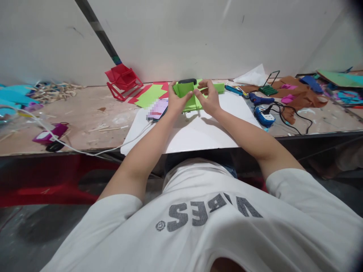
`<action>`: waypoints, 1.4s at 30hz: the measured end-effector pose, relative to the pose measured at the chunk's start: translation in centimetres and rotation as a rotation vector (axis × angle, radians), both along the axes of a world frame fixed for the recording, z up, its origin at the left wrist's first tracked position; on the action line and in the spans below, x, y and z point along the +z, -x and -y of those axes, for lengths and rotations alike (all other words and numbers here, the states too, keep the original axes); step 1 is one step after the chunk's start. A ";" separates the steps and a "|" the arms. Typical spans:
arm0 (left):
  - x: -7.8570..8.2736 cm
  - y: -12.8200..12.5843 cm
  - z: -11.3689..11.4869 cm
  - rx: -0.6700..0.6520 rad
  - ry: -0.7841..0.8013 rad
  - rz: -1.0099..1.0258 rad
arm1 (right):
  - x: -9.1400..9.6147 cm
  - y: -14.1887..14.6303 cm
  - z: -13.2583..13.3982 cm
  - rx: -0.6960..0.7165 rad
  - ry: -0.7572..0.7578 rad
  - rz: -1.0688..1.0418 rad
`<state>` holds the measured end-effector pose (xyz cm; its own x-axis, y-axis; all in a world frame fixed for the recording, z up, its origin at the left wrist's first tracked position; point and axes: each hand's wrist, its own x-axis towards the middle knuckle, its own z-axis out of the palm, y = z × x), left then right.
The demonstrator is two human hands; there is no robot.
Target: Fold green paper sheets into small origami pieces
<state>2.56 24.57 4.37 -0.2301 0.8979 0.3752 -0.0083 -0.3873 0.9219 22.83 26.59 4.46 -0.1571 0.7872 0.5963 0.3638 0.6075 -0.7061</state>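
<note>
A small bright-green folded piece (185, 90), apparently paper or foam sheet, stands between my two hands over the white board. My left hand (177, 100) grips its left side, thumb across the front. At its right edge is my right hand (208, 99), thumb and bent fingers closed about the edge. A dark rounded part (187, 81) shows at the top of the green piece; whether it is joined on I cannot tell. Beneath both forearms lies the white board (195, 132). Close to my left wrist rests a phone (159, 108) with a lit screen.
Left: a red miniature chair-like model (123, 81), green and red sheets (150, 94), a purple model (52, 134), scattered sticks (53, 91) and a white cable (70, 146). Right: a blue glue gun (261, 99), a blue power socket (265, 116), a cutter (241, 91) and brown scraps (306, 96).
</note>
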 end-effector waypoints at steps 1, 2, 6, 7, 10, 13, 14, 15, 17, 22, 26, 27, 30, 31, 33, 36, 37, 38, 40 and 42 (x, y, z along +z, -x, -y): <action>0.0 0.1 -0.1 0.003 -0.005 -0.018 | -0.1 -0.1 -0.1 -0.012 -0.014 0.001; -0.1 0.1 -0.2 0.011 -0.016 -0.044 | -0.2 -0.1 -0.2 -0.021 -0.027 0.001; -0.3 0.3 -0.7 0.063 -0.040 -0.188 | -0.4 0.0 -0.9 -0.030 -0.074 -0.045; -0.2 0.2 -0.8 0.072 -0.041 -0.223 | -0.5 0.0 -1.1 -0.030 -0.083 -0.062; -0.2 0.2 -0.9 0.078 -0.055 -0.287 | -0.9 0.0 -1.8 -0.035 -0.106 -0.073; -0.3 0.4 -1.0 0.081 -0.060 -0.295 | -1.3 -0.2 -2.3 -0.032 -0.139 -0.037; -0.4 0.4 -1.1 0.083 -0.055 -0.292 | -1.5 -0.3 -2.4 -0.030 -0.146 -0.027; -0.5 0.5 -1.3 0.084 -0.049 -0.287 | -1.6 -0.4 -2.5 -0.029 -0.150 -0.020; -0.6 0.6 -1.5 0.085 -0.041 -0.275 | -1.8 -0.5 -2.6 -0.025 -0.158 -0.008; -0.8 0.8 -1.8 0.088 -0.052 -0.272 | -1.9 -0.6 -2.8 -0.010 -0.210 0.073; -0.6 0.5 -1.4 0.082 -0.069 -0.268 | -2.1 -0.5 -3.1 -0.026 -0.199 0.062; -0.5 0.4 -1.2 0.087 -0.068 -0.267 | -2.2 -0.5 -3.2 -0.031 -0.191 0.051; 0.1 0.0 -0.5 0.111 -0.042 -0.314 | -2.2 -0.5 -3.2 -0.049 -0.175 0.029; 0.3 -0.1 -0.3 0.112 -0.031 -0.346 | -2.2 -0.5 -3.2 -0.054 -0.171 0.021; 0.6 -0.2 0.1 0.105 -0.022 -0.387 | -2.0 -0.6 -3.0 -0.063 -0.152 0.003; 0.6 -0.1 0.0 0.099 -0.036 -0.340 | -1.6 -0.4 -2.7 -0.047 -0.103 -0.045; 0.5 -0.1 -0.1 0.102 -0.039 -0.314 | -1.5 -0.3 -2.6 -0.032 -0.079 -0.068; 0.4 0.0 -0.3 0.105 -0.040 -0.296 | -1.4 -0.2 -2.6 -0.009 -0.053 -0.090; 0.1 0.2 -0.7 0.105 -0.038 -0.290 | -1.2 0.1 -2.6 0.046 0.011 -0.130; -0.2 0.3 -1.2 0.091 -0.052 -0.288 | -1.1 0.4 -2.7 0.089 0.069 -0.159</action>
<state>2.27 25.72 4.15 -0.1858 0.8563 0.4819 0.2871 -0.4218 0.8601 22.46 29.28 3.37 -0.1360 0.8146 0.5639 0.1912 0.5801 -0.7918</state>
